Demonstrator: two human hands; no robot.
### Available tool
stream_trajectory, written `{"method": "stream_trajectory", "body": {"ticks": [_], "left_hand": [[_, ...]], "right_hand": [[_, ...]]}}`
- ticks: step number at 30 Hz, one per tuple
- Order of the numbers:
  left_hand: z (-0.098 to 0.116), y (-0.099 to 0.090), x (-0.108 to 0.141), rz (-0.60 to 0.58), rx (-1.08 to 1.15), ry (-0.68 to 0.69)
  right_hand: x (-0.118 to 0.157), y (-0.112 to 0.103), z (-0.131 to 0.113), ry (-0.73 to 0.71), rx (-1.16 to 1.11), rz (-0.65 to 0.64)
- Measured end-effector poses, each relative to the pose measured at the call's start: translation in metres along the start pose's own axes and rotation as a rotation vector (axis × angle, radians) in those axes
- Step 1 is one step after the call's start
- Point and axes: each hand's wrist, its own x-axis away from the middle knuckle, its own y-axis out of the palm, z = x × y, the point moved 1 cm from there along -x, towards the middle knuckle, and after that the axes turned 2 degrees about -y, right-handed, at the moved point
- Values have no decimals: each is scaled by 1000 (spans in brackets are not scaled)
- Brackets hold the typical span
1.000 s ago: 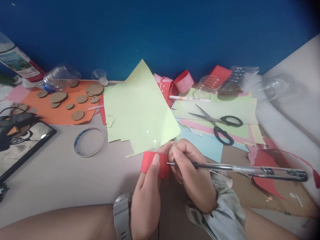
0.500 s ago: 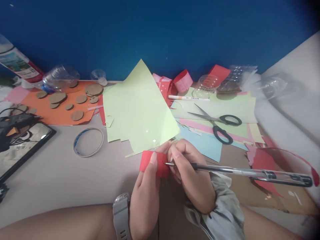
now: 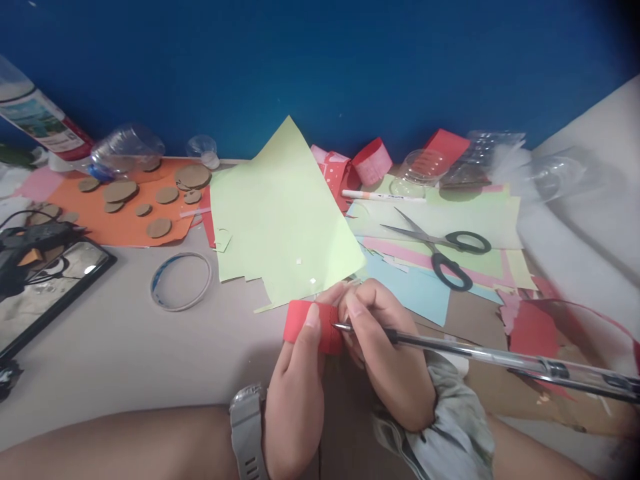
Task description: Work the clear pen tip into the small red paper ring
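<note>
A small red band (image 3: 299,321) is pinched in my left hand (image 3: 300,373), its thumb lying across the front. My right hand (image 3: 385,353) is closed round a clear pen (image 3: 475,350) with a black grip. The pen's metal tip touches or nearly touches the red band near its right edge, where a dark jagged line runs down. Both hands meet at the band. Some fingertips are hidden behind it. Just beyond them lies a pale green sheet (image 3: 280,220).
Black-handled scissors (image 3: 437,243) and a white marker (image 3: 383,197) lie on coloured papers at right. A tape ring (image 3: 181,282) and a phone (image 3: 55,293) are at left. Cardboard discs (image 3: 120,192) rest on orange paper. A blue wall (image 3: 320,67) stands behind.
The pen's rear end has swung lower and further right, while its tip stays at the band. The whole view has shifted slightly. Both hands keep their hold.
</note>
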Motion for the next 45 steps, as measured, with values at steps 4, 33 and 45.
{"method": "stream_trajectory", "body": {"ticks": [4,33,45], "left_hand": [[2,2,1,-40,22,23],[-4,-2,1,-2,-6,-48],[-2,0,1,-13,-7,-31]], "right_hand": [[2,-1,2,-11,-4,-33],[2,-2,1,-30,-36,-72],[1,-1,0,-1,-13,-34]]}}
